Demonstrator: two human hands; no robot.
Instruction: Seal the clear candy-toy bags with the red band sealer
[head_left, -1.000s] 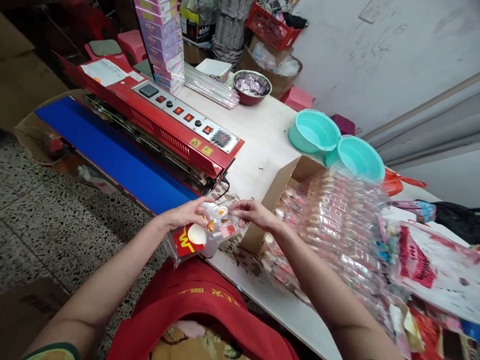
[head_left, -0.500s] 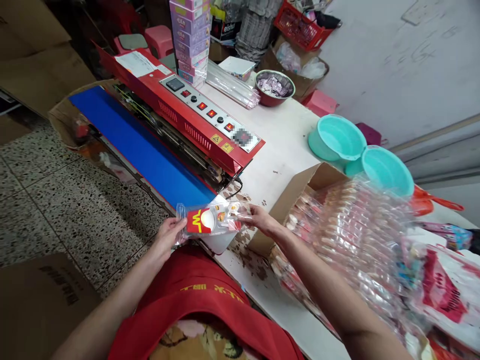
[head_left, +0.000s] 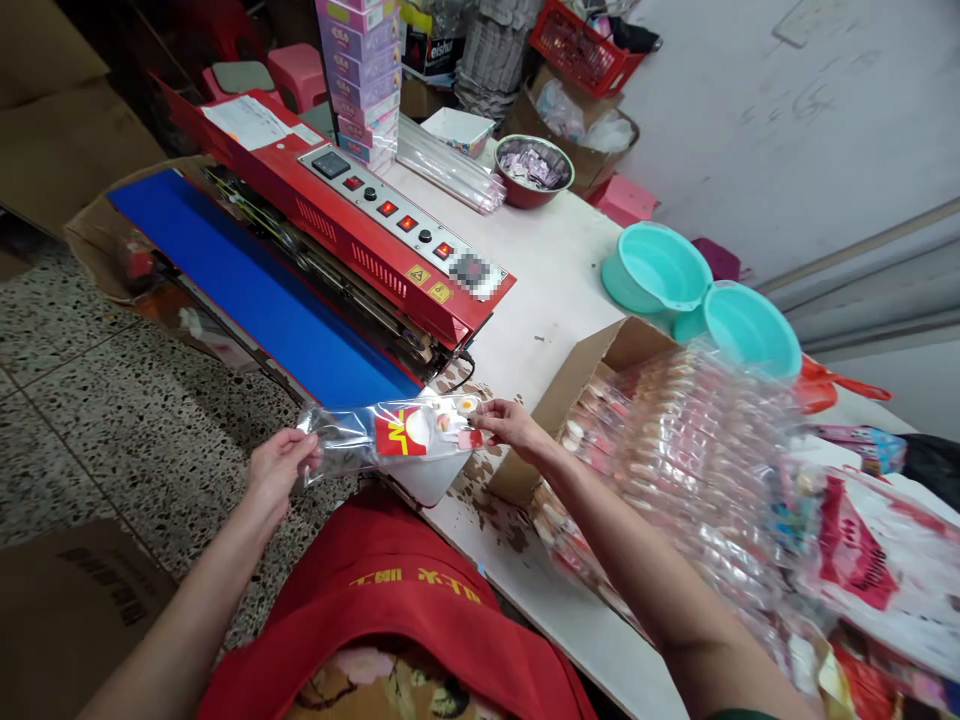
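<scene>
Hands grip opposite ends of clear plastic pouch with red-and-yellow toy (head_left: 397,435), left hand (head_left: 276,470) and right hand (head_left: 510,425) pinched shut; advise keeping it taut and level toward red band sealer (head_left: 352,225) beyond them.

Both hands, left hand (head_left: 276,472) and right hand (head_left: 510,424), stretch a clear toy packet (head_left: 390,436) beside the red sealing machine (head_left: 352,225).
</scene>
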